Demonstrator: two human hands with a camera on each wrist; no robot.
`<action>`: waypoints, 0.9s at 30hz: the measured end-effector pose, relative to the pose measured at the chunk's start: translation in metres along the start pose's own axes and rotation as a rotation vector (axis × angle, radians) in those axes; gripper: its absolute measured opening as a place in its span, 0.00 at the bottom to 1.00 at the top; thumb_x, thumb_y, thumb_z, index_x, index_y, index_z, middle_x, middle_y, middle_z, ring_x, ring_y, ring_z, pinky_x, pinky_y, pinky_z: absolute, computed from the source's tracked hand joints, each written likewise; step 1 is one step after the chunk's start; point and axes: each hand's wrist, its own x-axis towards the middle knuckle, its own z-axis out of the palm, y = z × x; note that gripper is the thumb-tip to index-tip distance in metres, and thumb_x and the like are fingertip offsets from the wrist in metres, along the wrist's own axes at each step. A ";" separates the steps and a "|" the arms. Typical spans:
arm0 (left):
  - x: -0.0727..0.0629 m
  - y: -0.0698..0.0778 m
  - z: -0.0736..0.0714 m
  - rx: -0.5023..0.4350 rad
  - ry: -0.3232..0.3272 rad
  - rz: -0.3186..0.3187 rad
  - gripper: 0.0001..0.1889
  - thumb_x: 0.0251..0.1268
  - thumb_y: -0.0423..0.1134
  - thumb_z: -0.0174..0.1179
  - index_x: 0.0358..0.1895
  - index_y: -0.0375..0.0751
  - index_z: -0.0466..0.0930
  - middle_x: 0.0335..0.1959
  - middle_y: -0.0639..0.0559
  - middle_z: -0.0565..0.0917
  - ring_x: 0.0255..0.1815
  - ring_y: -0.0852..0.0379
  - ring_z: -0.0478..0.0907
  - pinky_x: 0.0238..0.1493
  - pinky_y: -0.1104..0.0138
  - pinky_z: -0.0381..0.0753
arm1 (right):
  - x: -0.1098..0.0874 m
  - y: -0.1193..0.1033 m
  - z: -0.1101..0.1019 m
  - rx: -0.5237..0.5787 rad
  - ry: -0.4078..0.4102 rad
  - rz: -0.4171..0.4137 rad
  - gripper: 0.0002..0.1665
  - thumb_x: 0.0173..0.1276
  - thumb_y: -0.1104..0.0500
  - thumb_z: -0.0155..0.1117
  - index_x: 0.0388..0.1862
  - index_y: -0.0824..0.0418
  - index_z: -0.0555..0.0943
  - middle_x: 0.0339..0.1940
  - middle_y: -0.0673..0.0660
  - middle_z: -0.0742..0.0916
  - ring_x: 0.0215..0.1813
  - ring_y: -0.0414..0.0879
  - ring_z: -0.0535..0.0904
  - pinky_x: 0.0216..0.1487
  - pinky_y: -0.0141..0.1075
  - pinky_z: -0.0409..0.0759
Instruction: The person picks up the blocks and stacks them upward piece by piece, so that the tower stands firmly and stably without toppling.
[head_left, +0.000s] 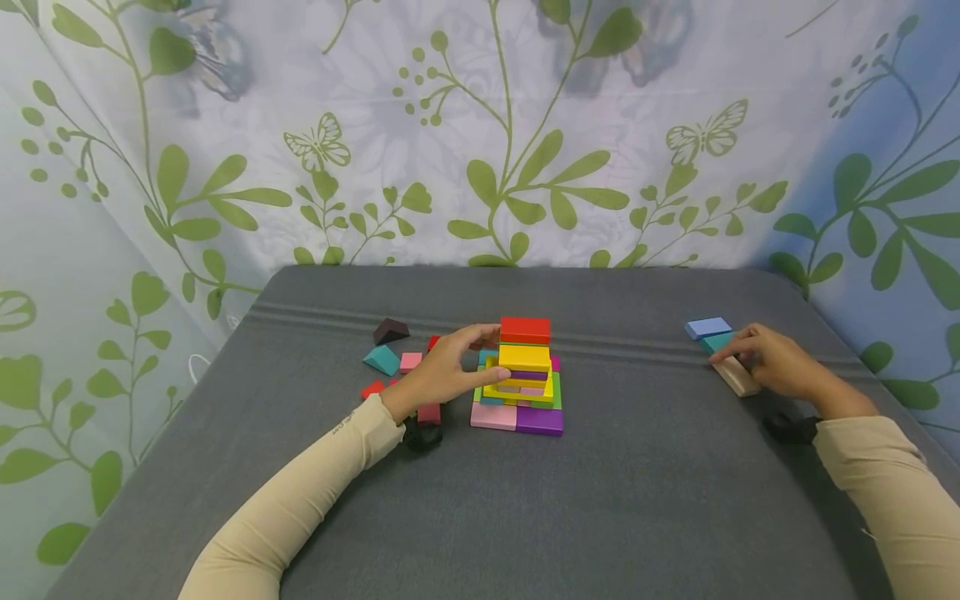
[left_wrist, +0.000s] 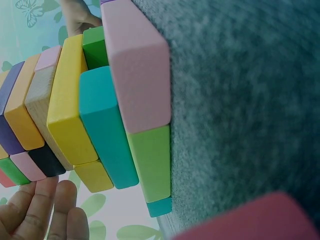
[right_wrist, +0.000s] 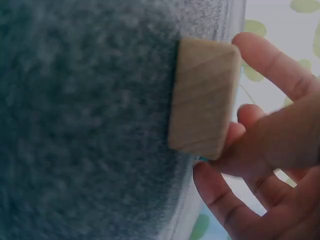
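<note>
A stacked tower of coloured blocks (head_left: 526, 358), topped by a red block (head_left: 525, 328), stands mid-table. My left hand (head_left: 448, 364) is at its left side, thumb extended across the front. In the left wrist view the loosely bent fingers (left_wrist: 42, 200) lie right at small pink and black blocks (left_wrist: 44, 160). Over to the right, my right hand (head_left: 780, 365) holds a plain wooden block (head_left: 737, 376) lying on the table. Its thumb and fingers (right_wrist: 217, 192) flank the block's end (right_wrist: 204, 97). A teal block (head_left: 717, 341) lies just behind, partly covered by the hand.
A blue block (head_left: 707, 327) lies beyond the teal one. Left of the tower are several loose blocks, among them a dark triangular block (head_left: 391, 331), a teal triangular block (head_left: 382, 360) and a pink block (head_left: 410, 362). A patterned curtain (head_left: 420, 150) hangs behind the grey table (head_left: 615, 508).
</note>
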 end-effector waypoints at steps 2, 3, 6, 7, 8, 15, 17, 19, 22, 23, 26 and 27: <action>0.000 0.000 0.000 0.004 0.001 0.002 0.46 0.76 0.62 0.66 0.81 0.29 0.66 0.74 0.37 0.77 0.72 0.41 0.75 0.76 0.47 0.71 | -0.001 0.001 0.002 0.001 0.009 0.011 0.26 0.56 0.87 0.62 0.44 0.66 0.92 0.42 0.57 0.84 0.38 0.39 0.73 0.32 0.34 0.69; 0.000 0.000 0.000 0.004 0.002 0.002 0.44 0.76 0.59 0.67 0.81 0.29 0.66 0.74 0.37 0.77 0.72 0.41 0.75 0.76 0.47 0.72 | -0.001 0.002 0.002 0.009 0.010 0.016 0.24 0.57 0.86 0.63 0.44 0.66 0.92 0.41 0.56 0.83 0.37 0.38 0.72 0.32 0.33 0.70; -0.001 0.001 0.000 0.005 0.004 0.006 0.42 0.77 0.55 0.68 0.81 0.29 0.66 0.74 0.37 0.77 0.72 0.41 0.76 0.76 0.47 0.72 | -0.002 0.002 0.002 0.018 -0.014 0.036 0.19 0.62 0.83 0.68 0.46 0.67 0.92 0.38 0.53 0.82 0.35 0.35 0.69 0.32 0.33 0.69; -0.001 0.001 0.000 0.006 0.004 0.006 0.42 0.77 0.54 0.68 0.81 0.29 0.66 0.74 0.37 0.77 0.72 0.41 0.76 0.76 0.47 0.72 | -0.001 0.001 0.002 0.020 -0.027 0.043 0.18 0.62 0.81 0.70 0.47 0.68 0.92 0.38 0.51 0.81 0.35 0.34 0.69 0.32 0.33 0.70; -0.001 0.001 0.000 0.006 0.005 0.007 0.42 0.77 0.54 0.68 0.81 0.29 0.66 0.74 0.37 0.77 0.72 0.41 0.76 0.76 0.47 0.72 | -0.001 0.001 0.001 0.024 -0.041 0.051 0.17 0.62 0.80 0.72 0.48 0.68 0.91 0.37 0.50 0.81 0.36 0.34 0.70 0.32 0.33 0.71; -0.001 0.002 0.000 -0.009 0.005 0.006 0.41 0.78 0.55 0.67 0.80 0.29 0.66 0.74 0.37 0.77 0.72 0.41 0.76 0.76 0.47 0.72 | 0.003 -0.014 -0.004 0.035 -0.151 0.113 0.18 0.61 0.64 0.84 0.50 0.64 0.91 0.39 0.50 0.80 0.38 0.37 0.73 0.36 0.37 0.74; -0.001 0.002 0.000 -0.012 0.005 0.007 0.41 0.78 0.54 0.67 0.80 0.29 0.66 0.74 0.37 0.77 0.72 0.41 0.76 0.76 0.47 0.72 | 0.006 -0.022 -0.004 0.032 -0.168 0.114 0.17 0.62 0.60 0.85 0.49 0.62 0.91 0.41 0.51 0.82 0.38 0.38 0.73 0.36 0.37 0.74; -0.001 0.002 0.000 -0.011 0.005 0.006 0.41 0.78 0.55 0.67 0.80 0.28 0.66 0.74 0.36 0.77 0.71 0.41 0.76 0.76 0.47 0.72 | 0.010 -0.030 -0.003 0.033 -0.179 0.101 0.15 0.62 0.58 0.85 0.46 0.59 0.92 0.42 0.50 0.85 0.38 0.39 0.74 0.37 0.38 0.75; -0.001 0.001 0.000 -0.007 0.005 0.004 0.42 0.77 0.56 0.67 0.80 0.28 0.66 0.74 0.37 0.76 0.71 0.41 0.76 0.76 0.48 0.72 | 0.016 -0.043 -0.002 0.030 -0.170 0.069 0.13 0.63 0.57 0.85 0.44 0.54 0.91 0.42 0.46 0.87 0.39 0.37 0.77 0.39 0.39 0.78; -0.001 0.001 0.000 -0.007 0.005 0.002 0.42 0.77 0.56 0.67 0.80 0.28 0.66 0.74 0.37 0.76 0.72 0.41 0.76 0.76 0.48 0.72 | 0.017 -0.048 -0.002 0.033 -0.165 0.054 0.13 0.63 0.57 0.85 0.44 0.53 0.91 0.41 0.44 0.87 0.40 0.37 0.77 0.39 0.39 0.78; -0.001 0.001 0.001 -0.005 0.004 -0.002 0.44 0.76 0.59 0.67 0.80 0.29 0.66 0.75 0.37 0.76 0.72 0.41 0.75 0.76 0.48 0.72 | 0.022 -0.062 -0.002 0.043 -0.121 0.006 0.14 0.62 0.59 0.85 0.45 0.53 0.90 0.38 0.41 0.85 0.39 0.35 0.77 0.39 0.38 0.80; -0.001 0.000 0.001 -0.004 0.003 -0.002 0.45 0.76 0.60 0.67 0.80 0.29 0.66 0.75 0.37 0.76 0.72 0.41 0.75 0.76 0.48 0.72 | 0.023 -0.067 -0.002 0.048 -0.100 -0.009 0.14 0.62 0.59 0.85 0.45 0.53 0.90 0.37 0.40 0.84 0.38 0.34 0.76 0.38 0.37 0.80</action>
